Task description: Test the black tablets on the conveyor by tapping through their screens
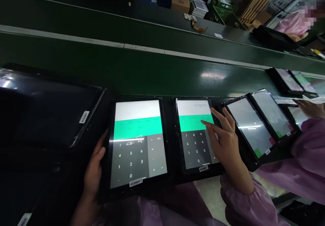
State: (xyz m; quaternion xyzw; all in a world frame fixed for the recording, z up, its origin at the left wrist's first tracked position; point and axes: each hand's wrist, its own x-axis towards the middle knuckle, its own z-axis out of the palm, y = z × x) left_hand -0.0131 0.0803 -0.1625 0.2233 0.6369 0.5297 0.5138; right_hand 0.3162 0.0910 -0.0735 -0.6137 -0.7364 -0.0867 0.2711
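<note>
Two tablets lie side by side in front of me, each lit with a calculator screen with a green band. At the left tablet (pixel 132 151), my left hand (pixel 93 171) grips the left edge, the thumb along its side and the other fingers partly hidden. My right hand (pixel 224 141) is over the right tablet (pixel 194 151), its index fingertip at the green band and the other fingers spread. That hand holds nothing. The right tablet's display shows some symbols and "87" in its white top field. Both tablets have a small barcode label at the lower edge.
A dark tablet (pixel 45 107) with a label lies at the left. Two lit tablets, one nearer (pixel 250 126), lie to the right beside a co-worker's hand (pixel 311 109). Beyond runs a green conveyor belt (pixel 152 73) with pale rails; more tablets (pixel 289 80) stand far right.
</note>
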